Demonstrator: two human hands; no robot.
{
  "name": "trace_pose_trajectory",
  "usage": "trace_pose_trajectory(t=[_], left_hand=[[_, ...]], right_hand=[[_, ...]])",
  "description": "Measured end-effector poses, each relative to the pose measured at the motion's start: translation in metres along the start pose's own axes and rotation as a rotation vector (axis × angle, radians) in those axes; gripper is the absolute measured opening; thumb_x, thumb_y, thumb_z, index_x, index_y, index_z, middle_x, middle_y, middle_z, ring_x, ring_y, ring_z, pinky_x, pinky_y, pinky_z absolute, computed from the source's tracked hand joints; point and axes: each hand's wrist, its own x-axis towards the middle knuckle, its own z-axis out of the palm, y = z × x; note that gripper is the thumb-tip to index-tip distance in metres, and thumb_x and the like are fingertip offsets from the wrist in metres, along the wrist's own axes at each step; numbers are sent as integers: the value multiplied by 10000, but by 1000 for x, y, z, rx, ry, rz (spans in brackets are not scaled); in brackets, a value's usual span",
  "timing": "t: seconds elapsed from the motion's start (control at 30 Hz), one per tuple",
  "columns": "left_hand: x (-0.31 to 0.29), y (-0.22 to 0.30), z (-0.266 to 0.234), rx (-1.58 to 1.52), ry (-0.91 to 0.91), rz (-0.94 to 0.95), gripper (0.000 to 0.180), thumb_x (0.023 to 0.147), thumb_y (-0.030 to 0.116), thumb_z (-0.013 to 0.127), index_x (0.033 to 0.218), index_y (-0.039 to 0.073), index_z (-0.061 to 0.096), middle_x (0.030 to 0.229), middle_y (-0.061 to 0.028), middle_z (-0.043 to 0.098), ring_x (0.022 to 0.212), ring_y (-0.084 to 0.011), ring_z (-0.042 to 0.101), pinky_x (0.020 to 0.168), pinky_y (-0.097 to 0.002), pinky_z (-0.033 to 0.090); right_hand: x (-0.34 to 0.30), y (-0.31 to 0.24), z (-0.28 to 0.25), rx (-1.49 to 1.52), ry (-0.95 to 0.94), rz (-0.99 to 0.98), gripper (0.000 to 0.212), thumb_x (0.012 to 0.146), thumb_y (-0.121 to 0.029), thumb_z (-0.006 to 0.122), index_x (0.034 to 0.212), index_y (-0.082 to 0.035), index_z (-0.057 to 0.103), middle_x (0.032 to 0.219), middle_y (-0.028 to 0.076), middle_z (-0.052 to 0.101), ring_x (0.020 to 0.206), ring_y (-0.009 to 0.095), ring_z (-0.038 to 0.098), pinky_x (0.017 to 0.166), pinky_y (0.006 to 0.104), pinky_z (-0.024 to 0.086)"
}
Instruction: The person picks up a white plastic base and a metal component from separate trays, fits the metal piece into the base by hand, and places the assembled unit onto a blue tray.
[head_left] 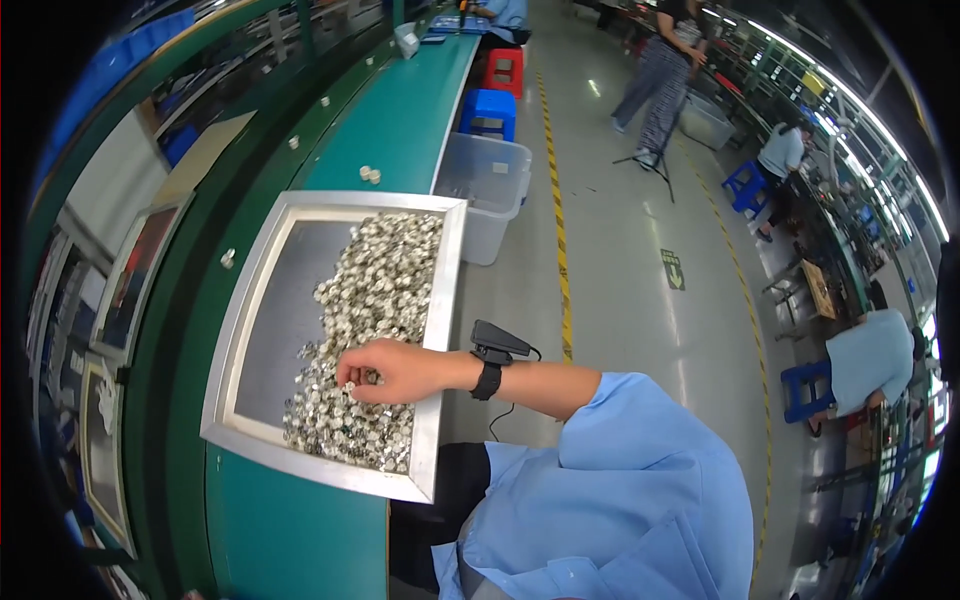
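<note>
Right-hand grip [385, 371] curls narrow, holding what I cannot tell, and should move lightly among small shiny pieces [385, 285] beneath.

green floor sign [673, 270], right of center in the upper half of the frame: pale arrow aimed down the picture, with tiny characters above it, way too small to read. small pale label-like patch [499, 168] on the clear plastic bin [510, 190], upper middle, unreadable too.
</note>
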Motion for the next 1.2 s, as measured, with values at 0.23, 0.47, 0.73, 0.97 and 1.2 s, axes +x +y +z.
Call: trace_pose_trajectory(t=[0.23,0.47,0.73,0.97,1.2], left_hand=[[-5,42,12,-301,-367,-52,319,946,241,616,1103,-32,663,987,-183,703,892,-255,657,802,-355,512],[16,37,40,74,-361,-238,344,837,311,627,1089,85,687,1052,-193,700,1011,-378,662,875,-460,527],[-47,54,-54,32,-102,-240,323,853,280,669,1074,45,677,923,-126,710,880,-304,684,779,-400,536],[-194,-60,-158,235,181,-287,172,906,121,570,1003,13,663,918,-157,688,841,-313,669,756,-397,529],[-247,-97,-182,263,122,-603,206,857,151,595,981,15,687,983,-185,689,941,-386,651,818,-479,519]], right_hand=[[14,14,27,-11,-73,72,241,911,-166,672,1103,-22,652,973,80,669,884,155,615,790,316,512],[-1,7,41,-118,-38,114,222,879,-51,669,1097,-13,647,1022,53,653,934,141,582,855,280,468],[-16,9,39,-164,-9,55,212,881,-33,646,1091,-11,646,992,49,632,894,145,545,831,286,445],[-6,3,51,-188,-84,59,210,906,-21,620,1114,9,619,1048,52,605,926,127,521,871,274,428],[-5,-3,67,-101,-38,89,211,891,-21,613,1099,12,626,994,54,608,895,142,522,847,286,434]])
